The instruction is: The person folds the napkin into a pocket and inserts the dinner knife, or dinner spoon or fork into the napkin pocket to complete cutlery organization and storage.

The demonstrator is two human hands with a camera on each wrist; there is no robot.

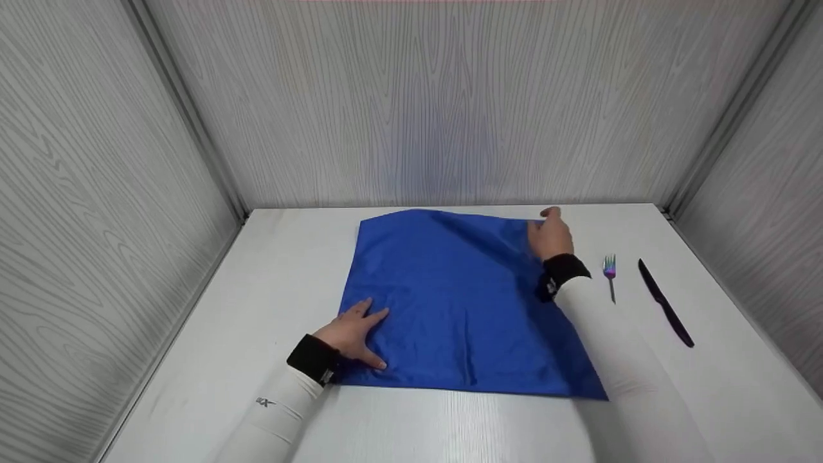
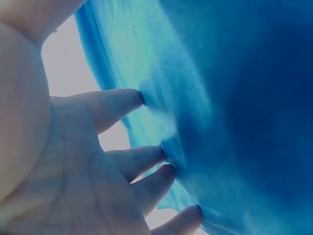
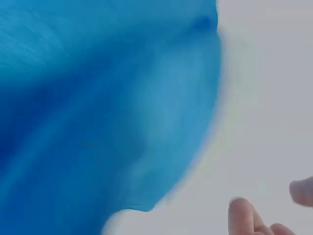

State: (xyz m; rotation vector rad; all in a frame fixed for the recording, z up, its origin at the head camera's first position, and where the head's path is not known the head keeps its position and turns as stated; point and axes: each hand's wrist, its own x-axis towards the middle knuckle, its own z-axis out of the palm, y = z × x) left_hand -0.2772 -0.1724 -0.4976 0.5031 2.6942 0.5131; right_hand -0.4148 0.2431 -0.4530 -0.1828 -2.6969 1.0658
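Observation:
A blue cloth (image 1: 443, 302) lies spread on the white table, with a diagonal fold toward its far right and small wrinkles near its front edge. My left hand (image 1: 352, 331) rests on the cloth's near left part with fingers spread. In the left wrist view, the fingertips of that hand (image 2: 98, 161) touch the blue fabric (image 2: 244, 107). By the far right corner is my right hand (image 1: 551, 236). In the right wrist view, its thumb and fingers (image 3: 240, 218) show apart from each other, beside the blurred cloth edge (image 3: 166, 122), with nothing between them.
To the right of the cloth lies a small fork (image 1: 610, 276) with a rainbow sheen. Farther right is a dark knife (image 1: 665, 302), lying at a slant. Grey wood-grain panels (image 1: 450, 103) enclose the white table (image 1: 276, 276) at the back and both sides.

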